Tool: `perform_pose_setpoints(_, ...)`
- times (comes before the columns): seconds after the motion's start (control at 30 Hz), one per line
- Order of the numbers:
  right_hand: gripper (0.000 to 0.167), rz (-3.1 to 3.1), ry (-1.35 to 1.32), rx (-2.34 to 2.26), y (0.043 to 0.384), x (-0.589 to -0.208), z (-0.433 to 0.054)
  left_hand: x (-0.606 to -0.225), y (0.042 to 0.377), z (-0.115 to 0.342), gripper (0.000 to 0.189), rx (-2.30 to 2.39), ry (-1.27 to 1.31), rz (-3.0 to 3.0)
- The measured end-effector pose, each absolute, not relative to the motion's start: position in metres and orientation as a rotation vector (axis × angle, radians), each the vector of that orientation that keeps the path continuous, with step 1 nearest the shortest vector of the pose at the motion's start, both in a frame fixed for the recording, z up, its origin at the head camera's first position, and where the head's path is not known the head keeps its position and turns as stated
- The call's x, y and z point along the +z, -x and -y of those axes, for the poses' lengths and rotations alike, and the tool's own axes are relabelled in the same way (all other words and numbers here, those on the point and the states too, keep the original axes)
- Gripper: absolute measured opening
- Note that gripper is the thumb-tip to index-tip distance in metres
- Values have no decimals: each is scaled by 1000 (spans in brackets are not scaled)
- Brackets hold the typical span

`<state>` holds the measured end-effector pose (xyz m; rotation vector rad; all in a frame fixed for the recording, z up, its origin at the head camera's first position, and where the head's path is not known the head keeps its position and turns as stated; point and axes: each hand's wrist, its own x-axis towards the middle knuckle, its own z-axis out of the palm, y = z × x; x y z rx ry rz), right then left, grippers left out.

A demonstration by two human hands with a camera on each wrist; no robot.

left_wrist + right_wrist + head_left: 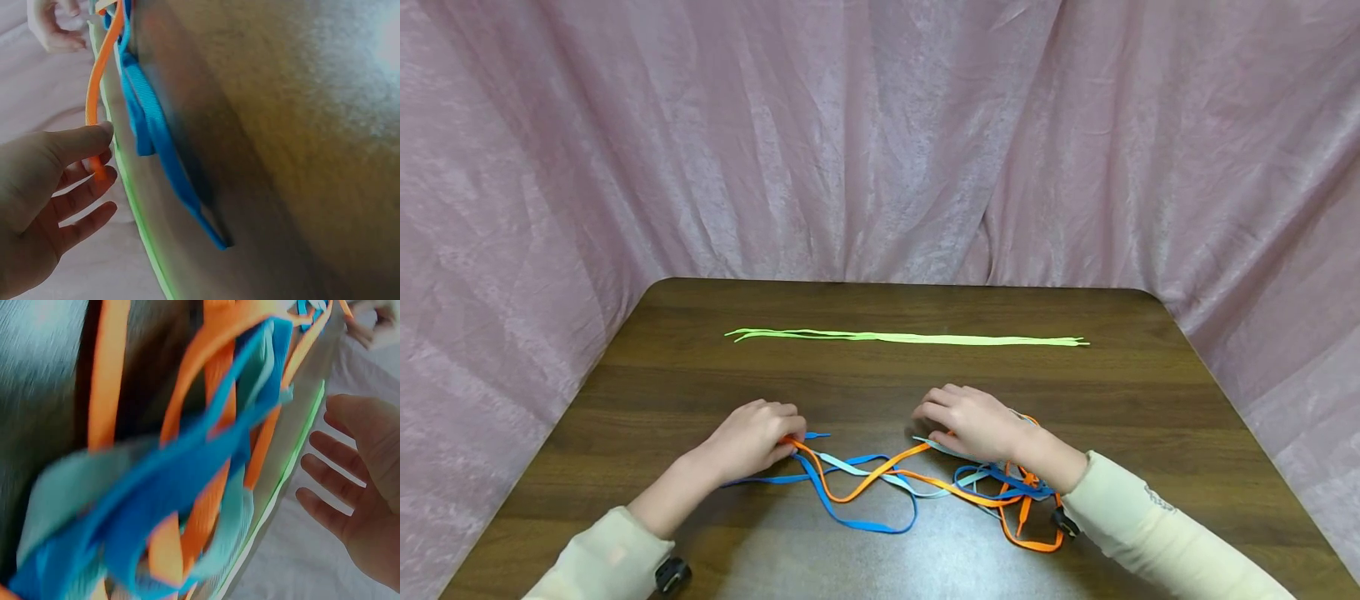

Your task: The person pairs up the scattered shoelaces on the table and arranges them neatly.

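My left hand [758,437] pinches an orange shoelace [93,94] near its end, between thumb and fingers. A blue shoelace [876,527] loops on the table just beside that hand; its tip [212,234] lies apart from the fingers in the left wrist view. A pale blue shoelace [842,465] crosses the orange and blue ones. My right hand [973,423] hovers by the tangled pile, fingers loosely extended and holding nothing in the right wrist view. Under and beside the right wrist, orange, blue [181,481] and pale blue laces are knotted together; part of the pile is hidden by the arm.
Several yellow-green laces [955,339] lie straight side by side across the far part of the brown wooden table [647,375]. Pink curtains [850,142] hang behind the table and along its sides.
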<state>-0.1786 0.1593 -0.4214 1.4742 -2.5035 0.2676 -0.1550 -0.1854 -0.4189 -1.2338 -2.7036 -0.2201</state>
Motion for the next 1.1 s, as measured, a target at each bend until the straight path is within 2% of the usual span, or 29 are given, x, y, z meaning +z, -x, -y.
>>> perform_pose_setpoints(0.47, 28, 2499, -1628, 221, 164, -432, -125, -395, 153, 181, 25, -225, 1221, 2596)
perform_pose_setpoints(0.87, 10, 2471, -1601, 128, 161, -439, -115, -389, 149, 179, 20, -236, 1203, 2590)
perform_pose_setpoints(1.1, 11, 2441, -1584, 123, 162, -437, -115, -390, 149, 179, 18, -236, 1166, 2622)
